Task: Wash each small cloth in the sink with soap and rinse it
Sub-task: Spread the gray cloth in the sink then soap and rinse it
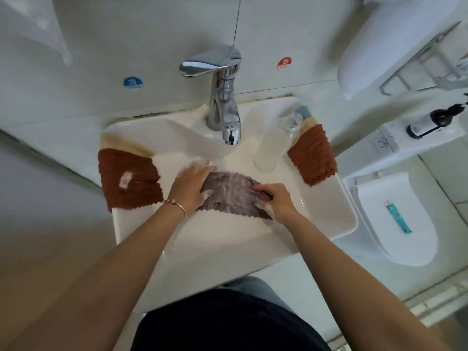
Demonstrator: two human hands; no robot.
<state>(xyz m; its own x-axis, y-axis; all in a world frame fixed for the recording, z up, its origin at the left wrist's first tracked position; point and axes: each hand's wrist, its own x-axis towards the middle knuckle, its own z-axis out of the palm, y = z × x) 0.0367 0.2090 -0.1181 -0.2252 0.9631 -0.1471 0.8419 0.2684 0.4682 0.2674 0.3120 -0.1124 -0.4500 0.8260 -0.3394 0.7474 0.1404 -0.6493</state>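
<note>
A soapy grey-brown cloth (231, 193) is stretched over the basin of the white sink (336, 224). My left hand (191, 184) grips its left end and my right hand (277, 198) grips its right end. A brown cloth (126, 178) with a small bar of soap (125, 179) on it lies over the sink's left rim, with a beige cloth (121, 143) behind it. More folded cloths, brown on top (314, 155), lie on the right rim. The chrome faucet (222, 97) stands at the back; I cannot tell whether water runs.
A clear plastic bottle (276, 143) leans in the basin's right side. To the right are a closed toilet lid (395, 219) with a teal tube (397, 217) on it, a dark pump bottle (435, 121) on a ledge, and a wall rack (425, 69).
</note>
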